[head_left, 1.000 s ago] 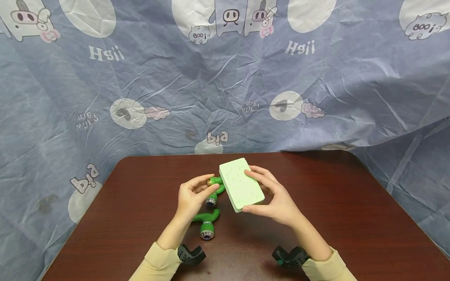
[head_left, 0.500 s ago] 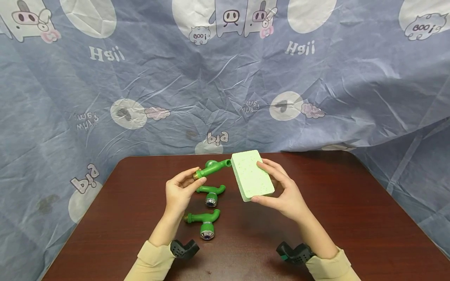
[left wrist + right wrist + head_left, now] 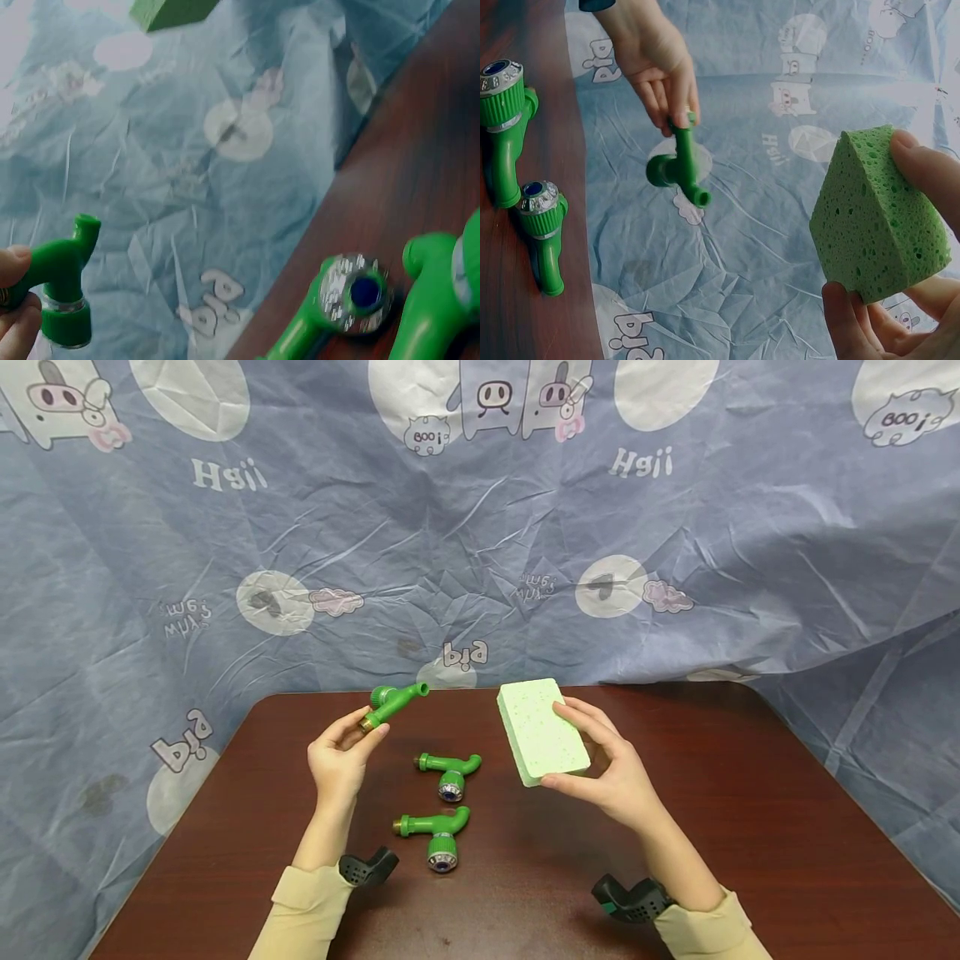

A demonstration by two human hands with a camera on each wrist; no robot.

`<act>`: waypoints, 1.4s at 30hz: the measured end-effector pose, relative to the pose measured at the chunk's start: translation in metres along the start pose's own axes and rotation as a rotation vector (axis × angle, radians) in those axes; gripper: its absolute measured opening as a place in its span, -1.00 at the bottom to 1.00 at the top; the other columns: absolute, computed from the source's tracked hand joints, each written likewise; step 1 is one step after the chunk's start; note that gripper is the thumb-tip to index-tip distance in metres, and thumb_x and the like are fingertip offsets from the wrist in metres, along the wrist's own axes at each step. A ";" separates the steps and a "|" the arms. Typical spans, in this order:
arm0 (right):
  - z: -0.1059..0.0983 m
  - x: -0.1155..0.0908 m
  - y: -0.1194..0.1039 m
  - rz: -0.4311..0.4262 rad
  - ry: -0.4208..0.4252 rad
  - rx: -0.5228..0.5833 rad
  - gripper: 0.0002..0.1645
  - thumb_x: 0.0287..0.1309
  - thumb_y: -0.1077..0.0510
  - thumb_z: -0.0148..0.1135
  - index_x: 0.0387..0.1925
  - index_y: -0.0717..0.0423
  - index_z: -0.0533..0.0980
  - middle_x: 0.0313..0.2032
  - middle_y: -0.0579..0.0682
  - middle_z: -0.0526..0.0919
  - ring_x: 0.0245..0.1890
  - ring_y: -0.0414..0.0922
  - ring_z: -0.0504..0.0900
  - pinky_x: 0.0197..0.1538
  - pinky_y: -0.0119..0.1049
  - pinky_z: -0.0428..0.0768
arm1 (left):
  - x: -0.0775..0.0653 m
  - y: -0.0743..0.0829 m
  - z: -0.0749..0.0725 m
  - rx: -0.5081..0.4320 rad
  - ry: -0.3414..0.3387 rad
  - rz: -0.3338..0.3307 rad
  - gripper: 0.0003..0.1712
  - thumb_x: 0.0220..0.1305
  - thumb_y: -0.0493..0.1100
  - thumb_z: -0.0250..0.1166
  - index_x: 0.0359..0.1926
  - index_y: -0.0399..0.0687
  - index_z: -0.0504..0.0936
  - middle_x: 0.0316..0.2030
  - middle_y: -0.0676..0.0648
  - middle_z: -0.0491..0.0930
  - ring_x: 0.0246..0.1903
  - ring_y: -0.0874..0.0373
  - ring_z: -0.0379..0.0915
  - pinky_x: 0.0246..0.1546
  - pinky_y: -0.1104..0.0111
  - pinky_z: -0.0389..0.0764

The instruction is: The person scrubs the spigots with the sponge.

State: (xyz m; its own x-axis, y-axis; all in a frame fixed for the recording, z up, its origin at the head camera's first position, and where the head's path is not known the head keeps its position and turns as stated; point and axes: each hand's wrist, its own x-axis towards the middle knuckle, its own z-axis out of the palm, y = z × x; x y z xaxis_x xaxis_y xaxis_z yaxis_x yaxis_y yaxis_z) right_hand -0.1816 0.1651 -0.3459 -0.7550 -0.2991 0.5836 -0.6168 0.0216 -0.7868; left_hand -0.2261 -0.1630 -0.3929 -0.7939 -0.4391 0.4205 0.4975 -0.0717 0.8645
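Note:
Between thumb and fingers, my left hand [image 3: 339,762] pinches a green faucet [image 3: 396,705] by its brass-threaded end, lifted above the table with the spout pointing up and right. My right hand [image 3: 609,768] grips a pale green sponge [image 3: 543,731] by its edges, also in the air. The sponge's pores show up close in the right wrist view, where the held faucet [image 3: 679,161] hangs apart from it. Two more green faucets lie on the table between the hands: a farther faucet [image 3: 450,768] and a nearer faucet [image 3: 435,827], both with knobs toward me.
The dark brown table [image 3: 712,810] has rounded far corners. Behind it hangs a wrinkled blue-grey cloth [image 3: 420,543] with cartoon prints. Each wrist carries a black camera mount, one being the left mount [image 3: 367,867].
My left hand has moved left and up with the faucet, away from the sponge. The right hand shifted slightly right and up with the sponge. The two faucets on the table stayed put.

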 end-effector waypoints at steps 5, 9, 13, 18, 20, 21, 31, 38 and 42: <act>-0.001 0.000 0.001 0.008 0.007 0.001 -0.06 -0.29 0.53 0.45 0.24 0.35 0.31 0.25 0.19 0.23 0.15 -0.10 0.38 0.01 -0.48 0.48 | 0.008 -0.015 -0.013 0.022 0.109 -0.039 -0.53 -0.21 -0.58 0.45 -0.13 -0.50 0.62 -0.45 0.04 0.67 -0.45 0.28 0.63 -0.38 0.51 0.62; -0.002 0.000 0.001 0.013 0.013 0.001 -0.07 -0.28 0.54 0.44 0.24 0.36 0.31 0.25 0.19 0.23 0.20 -0.11 0.33 0.06 -0.48 0.44 | 0.012 -0.030 -0.024 0.009 0.180 -0.084 -0.51 -0.24 -0.61 0.44 -0.14 -0.51 0.61 -0.48 0.03 0.65 -0.47 0.28 0.61 -0.41 0.52 0.61; -0.003 0.001 0.002 0.020 0.019 0.001 -0.08 -0.27 0.54 0.43 0.24 0.36 0.31 0.25 0.20 0.23 0.22 -0.12 0.31 0.11 -0.49 0.41 | 0.013 -0.043 -0.033 0.031 0.231 -0.130 -0.50 -0.27 -0.65 0.42 -0.14 -0.51 0.62 -0.47 0.03 0.63 -0.48 0.30 0.60 -0.42 0.53 0.61; -0.005 0.001 0.003 0.036 0.022 0.013 -0.09 -0.25 0.53 0.43 0.24 0.36 0.30 0.25 0.17 0.24 0.20 -0.14 0.34 0.07 -0.50 0.44 | 0.013 -0.058 -0.044 0.152 0.276 -0.242 -0.49 -0.25 -0.59 0.44 -0.12 -0.38 0.65 -0.42 0.04 0.60 -0.47 0.35 0.56 -0.40 0.56 0.59; -0.006 0.001 0.004 0.041 0.020 0.019 -0.10 -0.24 0.52 0.43 0.24 0.36 0.30 0.25 0.16 0.24 0.19 -0.15 0.35 0.05 -0.50 0.45 | 0.012 -0.064 -0.049 0.214 0.289 -0.284 -0.49 -0.23 -0.54 0.46 -0.11 -0.32 0.66 -0.36 -0.01 0.60 -0.45 0.37 0.54 -0.39 0.58 0.58; -0.006 0.001 0.004 0.046 0.018 0.023 -0.10 -0.24 0.52 0.43 0.25 0.36 0.30 0.25 0.15 0.24 0.19 -0.15 0.35 0.03 -0.50 0.47 | 0.011 -0.068 -0.051 0.239 0.295 -0.301 -0.49 -0.22 -0.53 0.46 -0.11 -0.30 0.67 -0.33 -0.03 0.59 -0.44 0.37 0.53 -0.38 0.58 0.58; -0.006 0.003 0.004 0.062 0.007 0.039 -0.09 -0.24 0.51 0.44 0.25 0.37 0.29 0.26 0.16 0.22 0.17 -0.15 0.36 -0.04 -0.49 0.52 | 0.009 -0.081 -0.062 0.332 0.341 -0.359 -0.50 -0.24 -0.50 0.46 -0.12 -0.27 0.67 -0.26 -0.07 0.56 -0.44 0.36 0.50 -0.45 0.65 0.53; -0.007 0.002 0.005 0.059 0.013 0.026 -0.09 -0.24 0.52 0.44 0.24 0.37 0.29 0.25 0.15 0.24 0.18 -0.16 0.36 0.02 -0.51 0.47 | 0.008 -0.081 -0.061 0.524 0.291 -0.398 -0.51 -0.22 -0.44 0.48 -0.14 -0.14 0.69 -0.14 -0.20 0.61 -0.13 0.10 0.49 -0.43 0.68 0.43; -0.007 0.002 0.005 0.068 0.014 0.032 -0.09 -0.25 0.52 0.44 0.25 0.37 0.29 0.25 0.14 0.24 0.19 -0.16 0.35 0.03 -0.51 0.47 | 0.007 -0.080 -0.060 0.555 0.280 -0.403 -0.50 -0.21 -0.40 0.50 -0.11 -0.14 0.68 -0.13 -0.24 0.63 -0.07 0.02 0.49 -0.28 0.48 0.49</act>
State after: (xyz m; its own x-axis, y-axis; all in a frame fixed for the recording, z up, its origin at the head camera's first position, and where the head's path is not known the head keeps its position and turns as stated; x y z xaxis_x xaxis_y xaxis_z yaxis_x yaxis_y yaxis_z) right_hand -0.1878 0.1717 -0.3475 -0.7980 -0.2844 0.5314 -0.5570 0.0111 -0.8304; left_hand -0.2508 -0.2142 -0.4758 -0.7216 -0.6920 0.0196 -0.1223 0.1553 0.9803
